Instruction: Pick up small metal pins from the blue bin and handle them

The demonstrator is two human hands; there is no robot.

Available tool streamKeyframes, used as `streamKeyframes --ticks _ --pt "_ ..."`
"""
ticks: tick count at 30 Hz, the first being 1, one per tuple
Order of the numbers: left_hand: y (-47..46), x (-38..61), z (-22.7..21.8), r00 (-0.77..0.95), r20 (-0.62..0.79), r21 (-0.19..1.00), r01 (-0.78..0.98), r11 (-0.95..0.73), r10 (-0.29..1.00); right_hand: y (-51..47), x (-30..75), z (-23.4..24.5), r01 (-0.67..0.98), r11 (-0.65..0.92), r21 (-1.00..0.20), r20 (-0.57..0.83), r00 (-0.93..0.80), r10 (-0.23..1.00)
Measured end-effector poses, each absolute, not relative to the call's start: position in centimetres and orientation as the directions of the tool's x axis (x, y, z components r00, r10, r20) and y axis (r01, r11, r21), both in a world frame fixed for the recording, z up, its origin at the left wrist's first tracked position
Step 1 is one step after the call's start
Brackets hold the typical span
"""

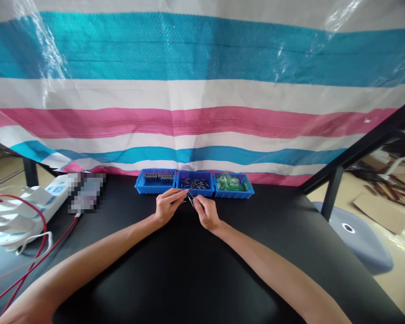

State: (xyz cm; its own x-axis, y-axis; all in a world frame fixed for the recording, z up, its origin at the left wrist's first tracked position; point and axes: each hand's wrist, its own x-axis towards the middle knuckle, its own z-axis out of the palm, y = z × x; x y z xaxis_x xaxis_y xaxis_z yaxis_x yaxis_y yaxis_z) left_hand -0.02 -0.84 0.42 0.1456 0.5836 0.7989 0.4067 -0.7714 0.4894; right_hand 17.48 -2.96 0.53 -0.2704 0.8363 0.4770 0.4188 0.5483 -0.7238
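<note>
My left hand (168, 204) and my right hand (207, 212) meet just in front of the middle blue bin (204, 193). Between the thumb and fingers of my right hand is a small, thin metal piece (190, 199), shiny and slanted. The left fingers are pinched together at its upper end; what they hold is too small to make out. Loose thin metal pins (195, 184) lie jumbled in the middle bin. Dark metal cylinders (158, 177) stand in rows in the left blue bin (155, 190). Green pieces, perhaps bagged (231, 182), fill the right blue bin (234, 194).
A striped plastic sheet (189, 94) hangs behind the black table (189, 270). On the left lie a white power strip (56, 189) with plugs, a red cable (59, 245) and a pixelated phone-like object (87, 193). A grey stool (357, 238) stands beyond the right edge.
</note>
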Motion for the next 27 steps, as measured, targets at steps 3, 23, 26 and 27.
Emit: streamKeyframes --ticks 3,23,26,27 --pt "-0.84 0.01 0.44 0.147 0.8 0.49 0.4 -0.775 0.582 -2.93 17.5 0.54 0.424 0.545 -0.723 0.469 -0.279 0.838" --pt "-0.86 0.01 0.54 0.184 0.779 0.496 0.403 -0.769 0.599 -2.71 17.47 0.07 0.462 0.615 -0.639 0.492 -0.37 0.788" --pt "-0.89 0.0 0.51 0.193 0.78 0.489 0.406 -0.772 0.596 -2.7 17.45 0.09 0.465 0.624 -0.628 0.499 -0.376 0.781" --pt "-0.91 0.0 0.49 0.196 0.78 0.486 0.409 -0.772 0.595 -2.7 17.44 0.1 0.466 0.627 -0.624 0.502 -0.376 0.779"
